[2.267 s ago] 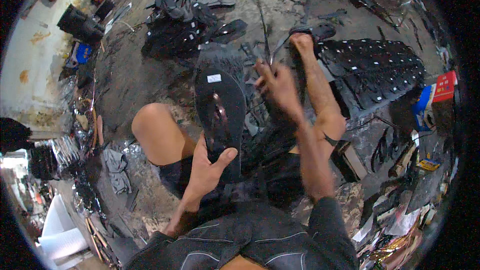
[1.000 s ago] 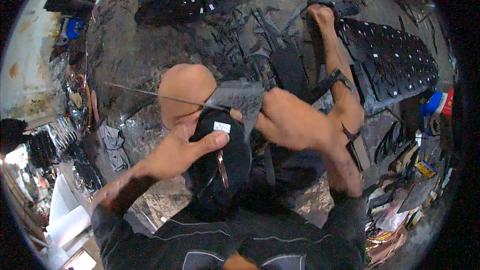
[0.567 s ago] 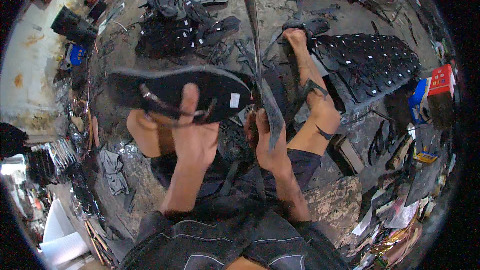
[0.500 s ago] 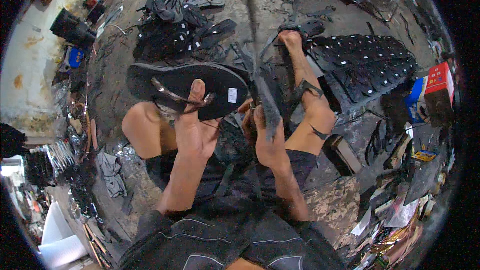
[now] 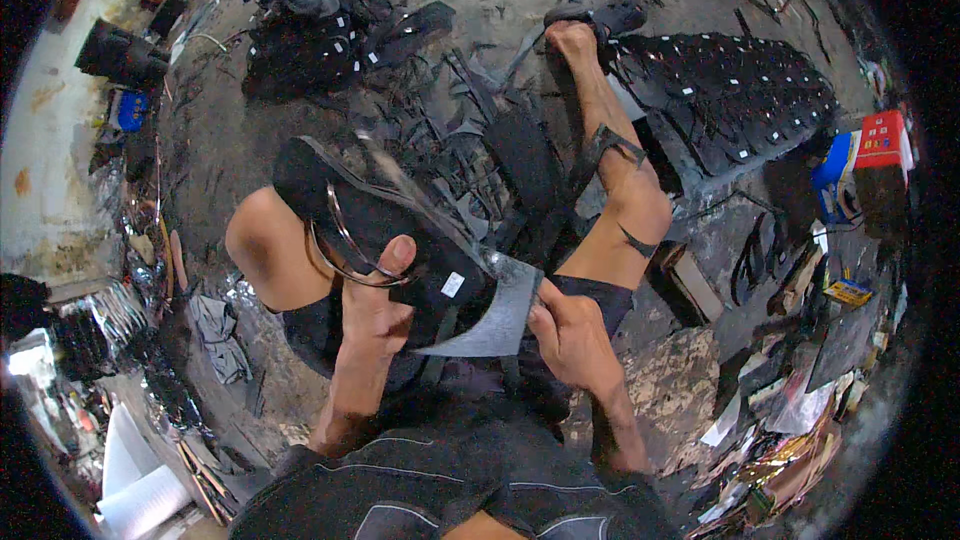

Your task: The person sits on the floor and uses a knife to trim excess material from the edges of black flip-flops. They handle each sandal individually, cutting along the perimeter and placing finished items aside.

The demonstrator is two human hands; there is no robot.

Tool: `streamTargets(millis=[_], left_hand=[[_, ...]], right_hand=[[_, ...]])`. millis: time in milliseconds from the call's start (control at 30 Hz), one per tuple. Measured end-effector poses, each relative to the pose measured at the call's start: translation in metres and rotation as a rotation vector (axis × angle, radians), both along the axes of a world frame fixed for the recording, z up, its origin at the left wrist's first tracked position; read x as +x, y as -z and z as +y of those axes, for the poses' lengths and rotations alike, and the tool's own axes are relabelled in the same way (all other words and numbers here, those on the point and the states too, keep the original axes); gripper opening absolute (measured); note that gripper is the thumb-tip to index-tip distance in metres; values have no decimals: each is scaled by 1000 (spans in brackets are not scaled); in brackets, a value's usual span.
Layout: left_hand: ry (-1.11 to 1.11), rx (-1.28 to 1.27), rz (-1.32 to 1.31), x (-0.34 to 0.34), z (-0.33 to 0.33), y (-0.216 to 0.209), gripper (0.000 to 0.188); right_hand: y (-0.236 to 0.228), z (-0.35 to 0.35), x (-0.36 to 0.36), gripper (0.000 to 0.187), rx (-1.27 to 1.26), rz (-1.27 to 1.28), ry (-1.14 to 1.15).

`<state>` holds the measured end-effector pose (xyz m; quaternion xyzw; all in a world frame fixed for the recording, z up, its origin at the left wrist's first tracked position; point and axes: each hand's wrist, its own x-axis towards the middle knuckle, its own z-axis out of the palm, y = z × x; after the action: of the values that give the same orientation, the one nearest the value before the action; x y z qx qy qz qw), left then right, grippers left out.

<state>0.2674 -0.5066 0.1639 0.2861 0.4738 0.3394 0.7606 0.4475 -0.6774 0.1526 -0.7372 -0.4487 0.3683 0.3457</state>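
A black flip-flop sandal (image 5: 395, 225) with a shiny bronze strap and a white sticker lies tilted across my lap. My left hand (image 5: 375, 315) grips its side, thumb on top beside the strap and fingers hidden underneath. Against the stickered end sits a grey offcut (image 5: 490, 315), wide with a curved inner edge, apparently sole material. From it a thin, blurred strip runs up along the sandal's far edge. Thumb and fingers of my right hand (image 5: 578, 340) are closed on the offcut's right edge. Whether that hand also holds a tool cannot be seen.
A heap of black sandals (image 5: 320, 30) lies at the far left. Rows of stickered black sandals (image 5: 725, 105) fill the right. Dark scraps (image 5: 440, 145) litter the floor ahead. At the right stand a red and blue box (image 5: 865, 160) and a brown block (image 5: 690, 285).
The sandal has tilted, its stickered end swinging down toward me. My right hand has moved right and nearer, drawing the grey offcut into view beside that end.
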Motion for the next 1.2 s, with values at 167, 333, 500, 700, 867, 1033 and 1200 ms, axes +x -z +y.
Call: streamTargets(millis=[167, 333, 500, 700, 867, 1033, 1200], left_hand=[[91, 10, -43, -13, 6, 13, 45], [81, 246, 148, -16, -20, 3, 43], [-76, -137, -34, -44, 3, -7, 34], [-32, -110, -23, -48, -12, -4, 30], [-71, -64, 70, -40, -19, -7, 38], [-28, -106, 131, -30, -17, -25, 48], [-12, -127, 105, -26, -15, -31, 59]], right_hand=[[-5, 45, 4, 25, 66, 25, -146], [-7, 102, -21, 24, 208, 143, -103], [-13, 73, -3, 35, 358, 119, 207], [1, 25, -31, 20, 130, 242, -184], [5, 41, -21, 24, 70, 190, -271], [30, 96, -39, 27, 131, 60, -163], [65, 176, -47, 25, 406, 37, 160]])
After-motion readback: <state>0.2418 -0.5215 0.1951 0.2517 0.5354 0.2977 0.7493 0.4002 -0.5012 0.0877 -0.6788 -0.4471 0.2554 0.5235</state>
